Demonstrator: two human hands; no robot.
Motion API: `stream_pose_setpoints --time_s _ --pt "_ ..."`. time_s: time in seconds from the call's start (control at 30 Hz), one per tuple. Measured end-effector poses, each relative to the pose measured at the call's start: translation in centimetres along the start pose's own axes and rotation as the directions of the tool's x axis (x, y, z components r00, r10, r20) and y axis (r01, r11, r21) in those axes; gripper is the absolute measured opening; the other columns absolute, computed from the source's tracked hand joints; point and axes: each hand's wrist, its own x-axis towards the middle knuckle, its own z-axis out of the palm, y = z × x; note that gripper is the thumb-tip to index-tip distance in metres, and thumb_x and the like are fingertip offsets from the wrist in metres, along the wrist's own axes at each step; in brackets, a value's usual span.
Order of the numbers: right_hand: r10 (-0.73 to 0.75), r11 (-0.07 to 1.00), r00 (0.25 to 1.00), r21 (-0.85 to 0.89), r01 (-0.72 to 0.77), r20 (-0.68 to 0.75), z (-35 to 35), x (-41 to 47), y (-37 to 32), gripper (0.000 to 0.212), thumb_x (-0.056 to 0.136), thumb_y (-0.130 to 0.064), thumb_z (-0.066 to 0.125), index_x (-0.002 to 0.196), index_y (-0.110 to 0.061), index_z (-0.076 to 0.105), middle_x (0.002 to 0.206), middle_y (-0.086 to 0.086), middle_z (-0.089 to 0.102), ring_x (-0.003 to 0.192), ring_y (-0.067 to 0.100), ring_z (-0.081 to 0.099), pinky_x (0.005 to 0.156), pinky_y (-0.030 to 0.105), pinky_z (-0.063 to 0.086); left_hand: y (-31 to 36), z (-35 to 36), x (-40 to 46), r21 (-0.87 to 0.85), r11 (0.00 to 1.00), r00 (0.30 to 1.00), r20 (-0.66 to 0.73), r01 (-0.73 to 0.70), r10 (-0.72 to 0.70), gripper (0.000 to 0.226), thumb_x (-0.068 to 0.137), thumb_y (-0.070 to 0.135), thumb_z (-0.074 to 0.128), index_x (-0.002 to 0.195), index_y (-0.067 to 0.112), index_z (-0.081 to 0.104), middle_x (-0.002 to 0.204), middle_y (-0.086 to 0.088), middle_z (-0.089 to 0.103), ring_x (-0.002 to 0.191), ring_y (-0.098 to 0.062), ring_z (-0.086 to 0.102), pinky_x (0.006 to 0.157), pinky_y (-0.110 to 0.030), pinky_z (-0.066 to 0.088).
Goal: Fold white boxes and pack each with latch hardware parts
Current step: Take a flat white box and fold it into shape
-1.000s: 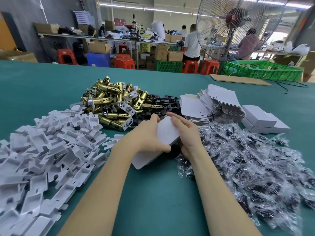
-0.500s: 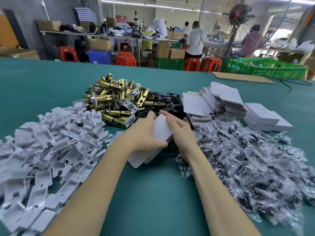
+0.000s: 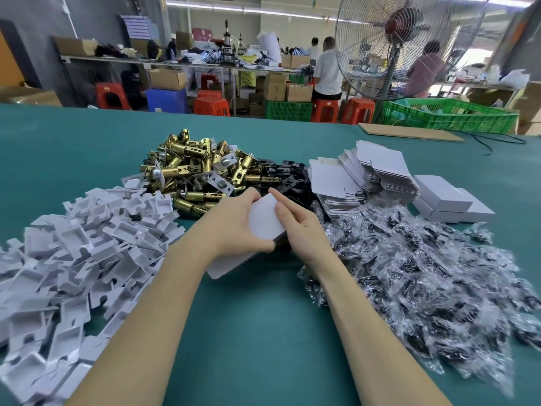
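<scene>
Your left hand [image 3: 234, 227] and right hand [image 3: 301, 230] both grip one white box [image 3: 265, 221] at table [image 3: 257, 332] centre, fingers curled round its edges. Brass latches [image 3: 193, 168] heaped just beyond. White inserts [image 3: 82, 244] piled left. Flat boxes [image 3: 366, 174] stacked far right, two folded boxes [image 3: 448, 200] beside them. Bagged parts [image 3: 424, 273] spread right.

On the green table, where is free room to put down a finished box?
Bare table lies near the person, between the white trays and the plastic bags. Also beyond the brass latches. Crowded: around the flat boxes.
</scene>
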Motion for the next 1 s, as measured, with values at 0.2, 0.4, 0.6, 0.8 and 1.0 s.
stream_pose_setpoints --time_s 0.2,0.4,0.6,0.8,1.0 --pt "0.001 0.999 1.000 0.041 0.000 -0.007 -0.1 0.0 -0.2 0.031 0.108 -0.023 0.051 0.133 -0.037 0.064 0.117 -0.017 0.069 0.089 -0.006 0.064 0.077 0.015 0.052 0.2 0.4 0.1 0.034 0.999 0.998 -0.056 0.003 -0.001 0.076 0.061 0.058 0.076 0.128 0.039 0.046 0.104 0.011 0.060 0.089 -0.016 0.061 0.068 -0.037 0.053" --pt "0.096 0.962 0.991 0.265 -0.069 -0.091 -1.5 0.4 -0.5 0.032 0.105 -0.014 0.054 0.127 -0.036 0.063 0.104 -0.002 0.074 0.093 0.015 0.072 0.069 0.033 0.061 -0.6 0.8 0.6 0.249 0.967 0.920 -0.389 0.049 0.054 0.096 0.069 0.068 0.076 0.151 0.034 0.038 0.154 0.005 0.041 0.144 -0.021 0.033 0.118 -0.050 0.025" --pt "0.149 0.902 0.976 0.426 -0.067 -0.161 -2.4 0.7 -1.1 0.031 0.095 -0.009 0.070 0.122 -0.026 0.070 0.108 0.005 0.076 0.094 0.017 0.073 0.073 0.030 0.061 -1.5 1.1 1.0 -0.300 0.951 0.821 -0.522 0.080 -0.233 0.119 0.069 0.053 0.090 0.159 0.017 0.020 0.159 -0.006 0.031 0.147 -0.025 0.031 0.117 -0.041 0.033" --pt "0.139 0.927 0.990 0.347 -0.141 0.032 -2.6 0.3 -0.9 0.037 0.088 0.009 0.070 0.113 -0.014 0.054 0.112 0.017 0.067 0.091 0.022 0.073 0.076 0.036 0.063 -1.5 1.5 2.0 -0.867 0.496 0.945 -0.193 -0.040 -0.262 0.028 0.102 0.036 0.063 0.120 0.017 0.067 0.106 0.005 0.079 0.100 -0.015 0.075 0.084 -0.029 0.062" --pt "0.142 0.988 0.985 0.044 -0.147 0.093 -2.1 0.3 -0.3 0.038 0.085 -0.004 0.079 0.107 -0.017 0.051 0.107 0.012 0.066 0.094 0.024 0.065 0.097 0.058 0.054 -1.9 2.0 1.6 -0.819 0.565 0.957 -0.235 -0.100 -0.172 0.021 0.100 0.026 0.067 0.120 0.022 0.063 0.097 0.018 0.077 0.092 -0.001 0.073 0.071 -0.023 0.060"
